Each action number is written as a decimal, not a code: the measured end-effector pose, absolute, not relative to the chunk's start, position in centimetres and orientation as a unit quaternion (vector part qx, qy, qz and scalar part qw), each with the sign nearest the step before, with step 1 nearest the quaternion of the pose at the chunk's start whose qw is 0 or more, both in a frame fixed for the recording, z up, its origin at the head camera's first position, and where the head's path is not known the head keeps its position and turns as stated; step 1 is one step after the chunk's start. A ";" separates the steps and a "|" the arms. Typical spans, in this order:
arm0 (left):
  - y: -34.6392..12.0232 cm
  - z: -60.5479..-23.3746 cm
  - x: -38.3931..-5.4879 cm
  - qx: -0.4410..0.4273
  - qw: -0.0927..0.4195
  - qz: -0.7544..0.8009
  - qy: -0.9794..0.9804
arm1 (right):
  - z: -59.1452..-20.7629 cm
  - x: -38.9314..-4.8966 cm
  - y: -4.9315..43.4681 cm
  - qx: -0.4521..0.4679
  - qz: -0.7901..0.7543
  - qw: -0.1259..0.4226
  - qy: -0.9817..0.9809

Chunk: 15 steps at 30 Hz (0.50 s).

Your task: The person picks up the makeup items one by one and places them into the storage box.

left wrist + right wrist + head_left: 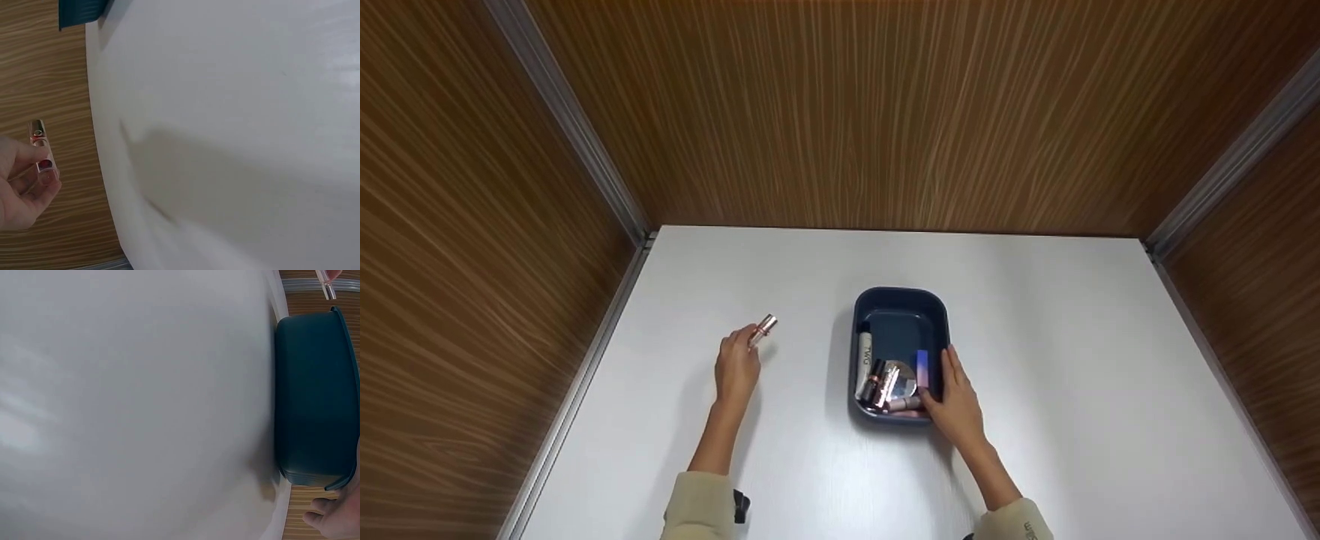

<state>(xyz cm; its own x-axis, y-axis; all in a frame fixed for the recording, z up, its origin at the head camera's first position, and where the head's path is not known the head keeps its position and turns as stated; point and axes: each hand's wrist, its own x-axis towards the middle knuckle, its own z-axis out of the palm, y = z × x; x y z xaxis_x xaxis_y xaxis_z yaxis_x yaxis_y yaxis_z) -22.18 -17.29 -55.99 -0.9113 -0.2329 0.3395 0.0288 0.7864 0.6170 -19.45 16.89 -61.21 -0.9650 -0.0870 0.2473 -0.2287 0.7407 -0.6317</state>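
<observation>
In the head view my left hand [737, 367] is above the white table, left of the bin. It pinches a shiny rose-gold lipstick tube [765, 325] between thumb and fingers. The left wrist view shows the lipstick tube [39, 132] with a clear lower part and a dark red spot. My right hand [958, 405] holds the right wall of a dark blue bin [901, 294], thumb over the rim and fingers along the outside. Inside the bin lie a white tube [865, 356], a blue-to-pink stick [922, 367], a round shiny compact [910, 388] and several small cosmetic tubes.
The white table [1072, 360] extends on both sides of the bin. Wood-grain panels [840, 112] stand behind and at both sides, with grey metal strips [577, 127] at the corners.
</observation>
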 end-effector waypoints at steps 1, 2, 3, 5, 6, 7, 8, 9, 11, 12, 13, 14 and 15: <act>-17.2 -55.9 -22.1 0.057 0.201 -0.324 -0.923 | -61.2 -19.5 16.9 0.085 0.350 0.102 -0.927; -17.1 -55.9 -22.0 0.057 0.200 -0.325 -0.923 | -61.3 -19.5 16.9 0.086 0.350 0.102 -0.927; -17.0 -55.8 -21.9 0.059 0.198 -0.327 -0.922 | -61.3 -19.5 16.9 0.086 0.350 0.102 -0.927; -16.9 -55.6 -21.8 0.063 0.193 -0.329 -0.922 | -61.4 -19.5 16.9 0.088 0.351 0.105 -0.926; -16.9 -55.5 -21.8 0.064 0.191 -0.329 -0.922 | -61.4 -19.5 16.9 0.090 0.351 0.106 -0.926; -16.9 -55.4 -21.7 0.064 0.191 -0.330 -0.922 | -61.4 -19.5 16.9 0.090 0.351 0.108 -0.926; -16.8 -55.3 -21.7 0.062 0.191 -0.331 -0.922 | -61.4 -19.5 16.9 0.091 0.350 0.110 -0.926; -16.7 -55.2 -21.7 0.061 0.191 -0.332 -0.922 | -61.4 -19.5 16.9 0.091 0.350 0.111 -0.926; -16.6 -55.1 -21.6 0.057 0.191 -0.334 -0.921 | -61.4 -19.6 17.0 0.091 0.350 0.111 -0.926; -16.5 -55.0 -21.5 0.055 0.190 -0.335 -0.921 | -61.4 -19.6 17.0 0.090 0.350 0.108 -0.926; -16.4 -55.0 -21.5 0.053 0.188 -0.337 -0.921 | -61.4 -19.6 17.0 0.088 0.351 0.105 -0.926; -16.3 -54.9 -21.5 0.053 0.187 -0.339 -0.921 | -61.4 -19.6 17.0 0.088 0.351 0.103 -0.927; -16.2 -54.8 -21.4 0.054 0.184 -0.340 -0.921 | -61.4 -19.6 17.0 0.088 0.351 0.102 -0.927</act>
<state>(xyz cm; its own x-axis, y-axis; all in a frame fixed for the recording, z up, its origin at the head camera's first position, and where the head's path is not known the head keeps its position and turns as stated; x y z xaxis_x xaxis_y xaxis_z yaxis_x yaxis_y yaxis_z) -21.44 -16.25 -54.83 -0.9263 -0.2242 0.3027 0.0264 0.7629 0.6460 -19.60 17.04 -61.42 -0.9639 -0.0908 0.2503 -0.2338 0.7385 -0.6324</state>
